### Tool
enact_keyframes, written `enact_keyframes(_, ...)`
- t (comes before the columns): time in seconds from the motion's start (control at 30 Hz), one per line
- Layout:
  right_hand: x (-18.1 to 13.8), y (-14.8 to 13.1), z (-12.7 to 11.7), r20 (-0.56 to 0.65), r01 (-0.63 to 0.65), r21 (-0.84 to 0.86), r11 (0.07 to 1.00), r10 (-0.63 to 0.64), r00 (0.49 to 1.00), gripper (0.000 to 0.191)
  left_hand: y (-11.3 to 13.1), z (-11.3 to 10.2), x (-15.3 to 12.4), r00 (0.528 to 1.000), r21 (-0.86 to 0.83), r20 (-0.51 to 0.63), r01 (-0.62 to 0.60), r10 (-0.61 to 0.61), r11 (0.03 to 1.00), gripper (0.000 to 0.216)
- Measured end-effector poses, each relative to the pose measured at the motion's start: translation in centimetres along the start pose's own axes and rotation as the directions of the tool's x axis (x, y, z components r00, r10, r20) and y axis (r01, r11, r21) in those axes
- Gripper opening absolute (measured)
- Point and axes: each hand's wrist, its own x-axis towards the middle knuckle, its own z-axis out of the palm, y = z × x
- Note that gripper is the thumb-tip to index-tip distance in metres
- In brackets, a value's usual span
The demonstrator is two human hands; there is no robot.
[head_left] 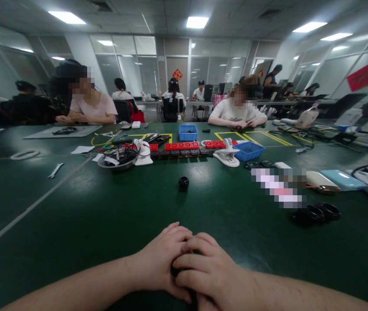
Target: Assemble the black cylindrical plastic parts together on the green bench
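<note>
Your two hands meet at the near edge, centre. The left hand (pixel 159 259) and right hand (pixel 208 270) are both closed, fingers overlapping, around a small dark piece (pixel 174 272). Only slivers of it show between the knuckles, so its shape cannot be told.

- Handling, as a judgement: it hides almost wholly inside your fists, so it is likely light and rigid. The black, slightly glossy look suggests hard plastic or rubber, which could be slick. A grip round the sides with the fingertips looks safer than a palm squeeze, since a small part would drop easily.
- A black round part (pixel 184 183) stands alone on the green surface (pixel 106 216), farther out and in line with your hands. It is well apart from them.
- Several black rings (pixel 316 213) lie touching one another to the right.

Room to move:
- The stretch between your hands and the lone round part is bare.
- The left side is open as far as a white line (pixel 31 207) and a wrench (pixel 55 171).
- Clutter begins farther out: a metal bowl (pixel 117 160) full of cables, a white clamp (pixel 227 155) and a blue bin (pixel 248 151).
- On the far side sit a person in a pink top (pixel 91 108) and another in white (pixel 237 112). Their hands rest at their own edge.
- The near rim runs under your forearms, so anything dropped close in could roll off towards you.
</note>
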Motion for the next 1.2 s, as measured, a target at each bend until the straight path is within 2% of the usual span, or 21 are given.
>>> enact_keyframes(0.13,0.1,0.2,0.4,0.035,0.080,-0.017,0.997,-0.080,0.996,0.019,0.0,0.0,-0.1,0.999,-0.029,-0.002,0.037,-0.037,0.999,0.072)
enact_keyframes(0.33,-0.1,-0.2,-1.2,0.073,0.125,-0.127,0.984,-0.116,0.991,0.027,-0.1,0.0,-0.2,0.999,-0.023,0.016,0.029,-0.028,0.999,0.057)
enact_keyframes(0.43,-0.4,-0.3,-1.9,-0.095,0.040,-0.126,0.991,-0.053,0.994,0.033,0.1,-0.2,0.0,0.999,-0.019,0.036,0.022,-0.021,1.000,0.064)
enact_keyframes(0.5,-0.5,-0.3,-1.6,-0.219,-0.037,-0.084,0.996,0.018,0.976,0.040,0.3,-0.3,0.1,0.999,-0.033,0.038,0.019,-0.018,0.999,0.067)
enact_keyframes(0.57,-0.5,-0.2,-1.1,-0.268,-0.102,-0.065,0.993,0.081,0.960,0.046,0.4,-0.4,0.1,0.999,-0.038,0.035,0.016,-0.015,0.999,0.068)
enact_keyframes(0.67,-0.5,-0.1,-0.2,-0.237,-0.161,-0.072,0.984,0.140,0.961,0.055,0.4,-0.4,0.1,0.998,-0.031,0.054,0.028,-0.026,0.999,0.069)
enact_keyframes(0.77,-0.4,-0.1,0.6,-0.220,-0.178,-0.088,0.980,0.155,0.963,0.055,0.3,-0.3,0.1,0.997,-0.023,0.068,0.039,-0.037,0.999,0.068)
enact_keyframes(0.87,-0.3,0.0,1.0,-0.218,-0.159,-0.101,0.982,0.134,0.967,0.039,0.1,-0.1,0.1,0.997,-0.009,0.063,0.037,-0.036,0.999,0.071)
enact_keyframes(0.97,-0.2,-0.1,0.9,-0.155,-0.114,-0.088,0.990,0.100,0.983,0.024,0.0,0.1,0.1,0.998,0.005,0.049,0.038,-0.039,0.999,0.071)
enact_keyframes(1.1,-0.1,-0.2,0.6,-0.037,-0.053,-0.069,0.996,0.051,0.998,0.018,0.2,0.0,0.1,0.999,0.001,0.027,0.034,-0.034,0.999,0.065)
enact_keyframes(1.2,-0.3,0.0,0.8,0.007,0.001,-0.034,0.999,-0.001,1.000,0.017,0.3,0.0,0.1,0.999,-0.007,0.013,0.033,-0.033,0.999,0.062)
